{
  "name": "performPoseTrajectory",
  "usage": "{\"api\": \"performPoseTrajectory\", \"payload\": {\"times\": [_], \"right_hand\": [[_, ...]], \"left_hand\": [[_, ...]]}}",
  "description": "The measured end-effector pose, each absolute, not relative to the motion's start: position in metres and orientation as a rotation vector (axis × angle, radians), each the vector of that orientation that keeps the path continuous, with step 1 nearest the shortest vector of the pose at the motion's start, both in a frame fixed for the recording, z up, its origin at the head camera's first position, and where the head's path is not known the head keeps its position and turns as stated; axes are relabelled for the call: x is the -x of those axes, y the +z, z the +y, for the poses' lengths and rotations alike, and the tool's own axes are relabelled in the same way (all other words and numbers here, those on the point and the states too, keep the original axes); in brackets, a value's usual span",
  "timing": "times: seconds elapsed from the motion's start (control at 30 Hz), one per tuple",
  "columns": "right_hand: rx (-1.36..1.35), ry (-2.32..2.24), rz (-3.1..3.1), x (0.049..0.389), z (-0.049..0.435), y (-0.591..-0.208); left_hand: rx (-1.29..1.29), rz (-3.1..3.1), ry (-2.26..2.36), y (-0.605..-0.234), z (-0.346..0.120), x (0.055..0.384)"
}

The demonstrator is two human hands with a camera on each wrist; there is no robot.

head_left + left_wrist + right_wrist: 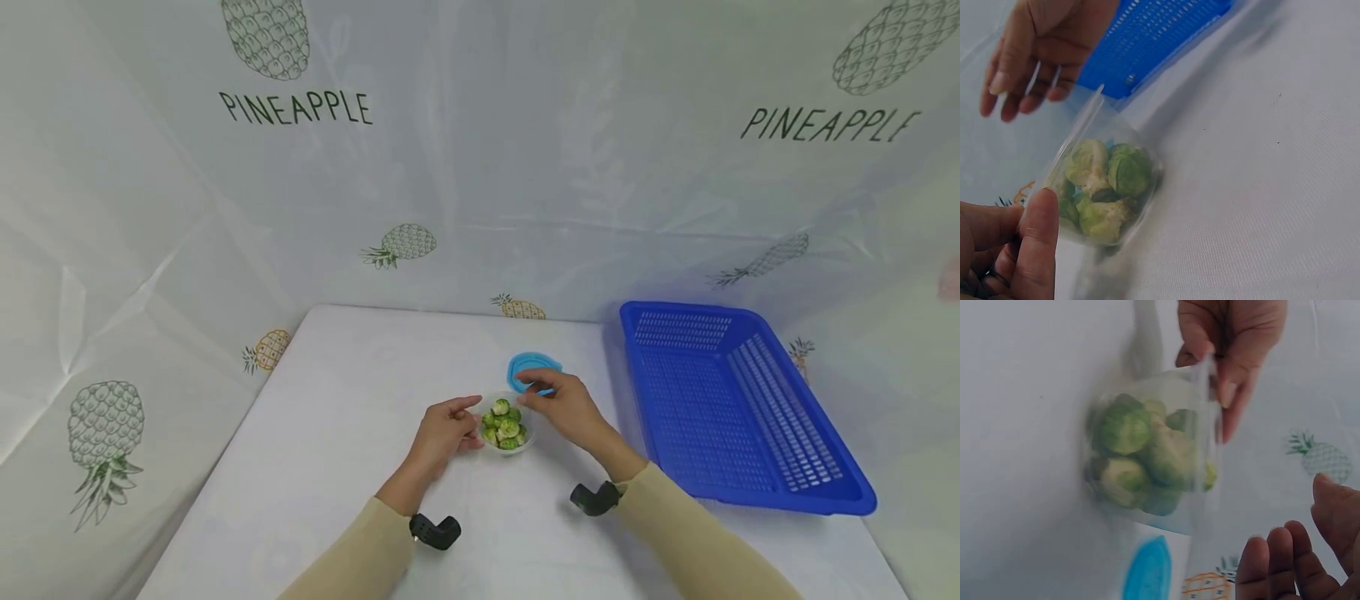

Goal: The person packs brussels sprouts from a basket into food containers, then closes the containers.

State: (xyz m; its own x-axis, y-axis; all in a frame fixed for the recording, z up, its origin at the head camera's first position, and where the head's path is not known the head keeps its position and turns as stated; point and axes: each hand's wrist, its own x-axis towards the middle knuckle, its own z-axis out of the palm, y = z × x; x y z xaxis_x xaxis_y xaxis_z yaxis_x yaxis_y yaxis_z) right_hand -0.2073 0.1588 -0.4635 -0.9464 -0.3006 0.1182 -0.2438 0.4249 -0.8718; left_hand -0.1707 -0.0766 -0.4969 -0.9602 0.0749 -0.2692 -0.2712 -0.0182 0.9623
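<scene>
A clear plastic container (1124, 124) holds several Brussels sprouts (506, 428), green with pale cut ends. My left hand (444, 432) pinches the container's rim between thumb and fingers on its left side, seen closely in the left wrist view. On the other side, my right hand (564, 407) hovers by the rim, its fingers loosely bent and holding nothing. In the right wrist view the right hand's fingers (1280, 559) stand apart from the container. A blue lid (527, 364) lies on the table just behind the container, partly hidden by the right hand.
A large blue plastic basket (757, 503) with slotted walls stands at the right of the white table (315, 467). A pineapple-printed sheet (517, 167) hangs behind and along the sides.
</scene>
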Motion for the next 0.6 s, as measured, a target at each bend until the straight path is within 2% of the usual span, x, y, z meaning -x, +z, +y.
{"api": "performPoseTrajectory", "payload": {"times": [0.3,0.6], "right_hand": [[0.586,-1.509,2.719,0.202,0.198,-0.402],[0.425,-1.319,2.892,0.212,0.273,-0.369]], "left_hand": [[0.212,2.017,2.073,-0.5,-0.078,0.174],[0.223,2.044,2.043,-0.501,-0.077,0.175]]}}
